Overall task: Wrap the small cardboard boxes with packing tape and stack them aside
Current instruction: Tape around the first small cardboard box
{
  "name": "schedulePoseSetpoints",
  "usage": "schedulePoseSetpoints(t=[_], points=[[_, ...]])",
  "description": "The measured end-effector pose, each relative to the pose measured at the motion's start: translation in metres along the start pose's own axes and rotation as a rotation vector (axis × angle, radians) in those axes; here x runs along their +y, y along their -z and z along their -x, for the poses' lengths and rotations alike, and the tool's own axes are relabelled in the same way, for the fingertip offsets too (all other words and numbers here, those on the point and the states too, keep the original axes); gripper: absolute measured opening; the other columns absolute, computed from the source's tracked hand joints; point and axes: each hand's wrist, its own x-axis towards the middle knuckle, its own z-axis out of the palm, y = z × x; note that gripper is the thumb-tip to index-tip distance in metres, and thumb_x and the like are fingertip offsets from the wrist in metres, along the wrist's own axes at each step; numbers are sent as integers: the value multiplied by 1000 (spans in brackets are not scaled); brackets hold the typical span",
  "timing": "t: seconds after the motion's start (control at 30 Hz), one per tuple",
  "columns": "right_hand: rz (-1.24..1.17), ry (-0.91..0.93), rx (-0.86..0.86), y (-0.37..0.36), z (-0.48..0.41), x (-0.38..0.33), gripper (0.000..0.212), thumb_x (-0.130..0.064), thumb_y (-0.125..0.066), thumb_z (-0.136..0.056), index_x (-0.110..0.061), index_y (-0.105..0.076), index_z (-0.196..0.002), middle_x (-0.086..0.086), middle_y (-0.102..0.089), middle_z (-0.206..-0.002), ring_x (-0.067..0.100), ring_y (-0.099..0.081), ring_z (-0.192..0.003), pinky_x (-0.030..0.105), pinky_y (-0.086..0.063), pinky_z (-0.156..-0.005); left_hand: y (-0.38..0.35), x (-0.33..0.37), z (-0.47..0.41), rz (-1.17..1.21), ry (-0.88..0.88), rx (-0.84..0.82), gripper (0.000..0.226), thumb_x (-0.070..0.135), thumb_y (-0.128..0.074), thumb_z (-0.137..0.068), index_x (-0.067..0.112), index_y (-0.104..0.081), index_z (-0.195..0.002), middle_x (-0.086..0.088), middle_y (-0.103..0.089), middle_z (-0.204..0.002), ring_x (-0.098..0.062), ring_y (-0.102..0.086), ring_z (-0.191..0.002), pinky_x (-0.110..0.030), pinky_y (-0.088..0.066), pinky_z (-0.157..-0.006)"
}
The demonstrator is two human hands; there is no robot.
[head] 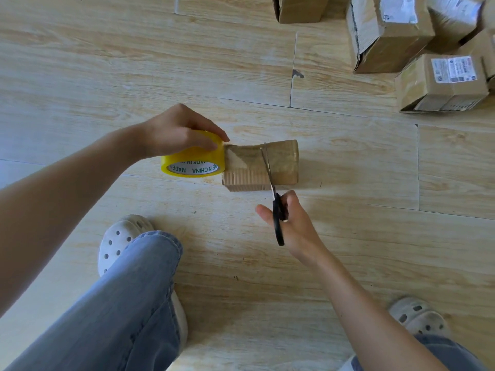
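Okay, so here we're looking straight down at a pale wood-look plank floor (134,62), and the small brown cardboard box (284,164) sits pretty much dead centre of the frame, lying flat on the planks. Its top looks glossy, like tape is already over it, and the near side shows bare corrugated edge.

The left hand (176,131) comes in from the left edge. Its fingers (214,132) are curled over the top of a yellow roll of packing tape (192,163), gripping it. The roll stands on its side, butted right up against the left end of the box, and we can read "MADE IN CHINA" on the white core.

The right hand (292,220) reaches in from the lower right and holds a pair of black-handled scissors (275,202), fingers wrapped round the handles with the thumb poking out to the left. The blades lie across the top of the box, pointing away from us. We can't tell if they're slightly parted or fully together.

In the upper right corner there's a heap of brown cardboard boxes (388,36), some with white shipping labels, well apart from the one being worked on. Along the bottom we see blue jeans (128,303) and two white clogs (120,239), one lower left and one lower right.
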Motion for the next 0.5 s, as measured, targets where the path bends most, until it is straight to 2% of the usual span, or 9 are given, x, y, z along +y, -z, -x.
schedulePoseSetpoints(t=[0.07,0.13,0.2,0.3,0.37,0.5], points=[[87,30,38,2,-1,8,63,-80,-60,-64,-29,-37,-91,-6,-51,-94,8,-52,-87,24,-40,-69,-2,-4,0,39,12,27,27,12,-63,-88,36,-73,-95,16,-68,-99,-9,-62,-88,-25,-48,-70],[169,76,83,6,-2,14,63,-76,-64,-68,-28,-37,-98,-6,-51,-108,10,-50,-99,24,-39,-75,-4,-8,0,87,30,44,26,11,-63,-87,34,-73,-94,13,-68,-101,-13,-62,-90,-28,-49,-71],[300,156,140,8,-1,17,65,-71,-66,-70,-25,-38,-105,-10,-49,-109,10,-47,-105,32,-42,-88,-6,-11,0,112,40,52,26,11,-62,-87,33,-74,-94,12,-68,-102,-15,-63,-91,-28,-50,-70],[458,265,246,13,0,17,68,-65,-71,-72,-15,-46,-112,-13,-44,-106,-6,-33,-97,51,-38,-104,-7,-12,0,108,34,51,25,13,-62,-88,34,-73,-94,11,-68,-103,-15,-63,-91,-28,-50,-70],[528,323,280,17,0,15,67,-65,-68,-73,-14,-50,-112,-14,-43,-103,-10,-28,-92,54,-39,-103,-8,-13,1,111,33,57,26,13,-62,-88,36,-73,-93,13,-67,-102,-14,-62,-90,-28,-49,-69],[636,381,103,10,0,9,55,-74,-53,-79,-24,-45,-100,-16,-50,-92,6,-47,-83,38,-43,-89,-10,-12,-1,149,35,66,28,12,-61,-89,39,-72,-92,15,-64,-103,-13,-61,-90,-25,-47,-67]])
